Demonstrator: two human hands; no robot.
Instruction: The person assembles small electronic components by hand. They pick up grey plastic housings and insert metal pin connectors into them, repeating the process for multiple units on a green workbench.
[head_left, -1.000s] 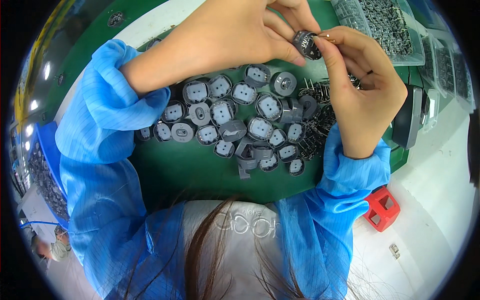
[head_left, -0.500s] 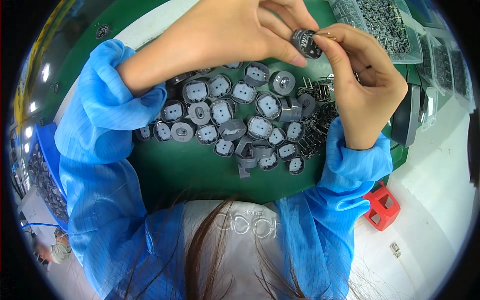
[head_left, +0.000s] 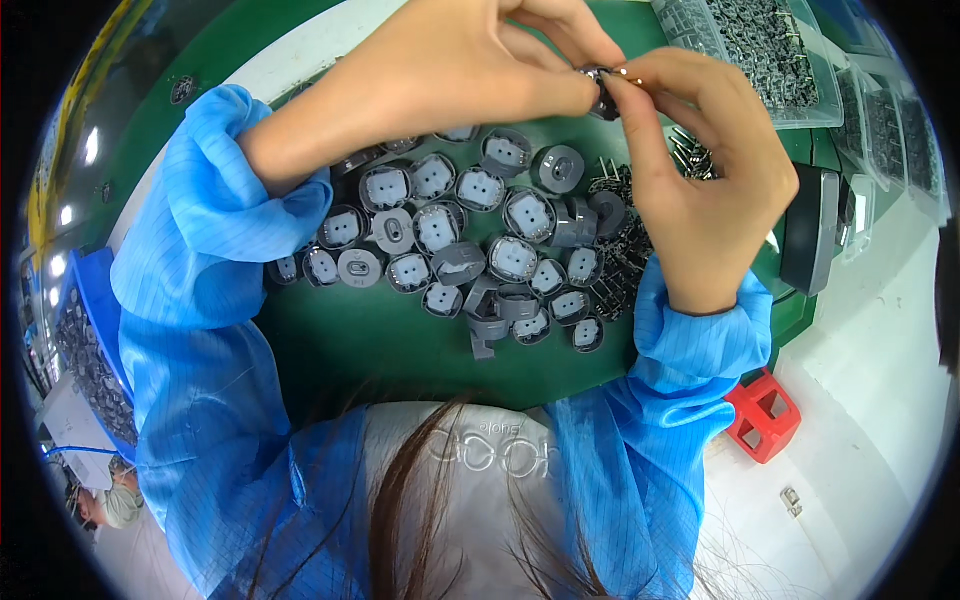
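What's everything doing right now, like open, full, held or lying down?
Left hand: closed on the part
Dark round part: held, partly hidden by fingers
Right hand: pinching metal pins
Metal pins: held, tips sticking out
Grey round pieces: lying loose, many white-side up
Clear bin: open, lots of metal bits inside
Blue bin: open, dark bits inside
Blue sleeves: bunched up, wrists bare

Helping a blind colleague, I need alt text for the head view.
A person's left hand holds a small dark part; the right hand pinches metal pins beside it. Grey round pieces and loose pins lie on the green table.
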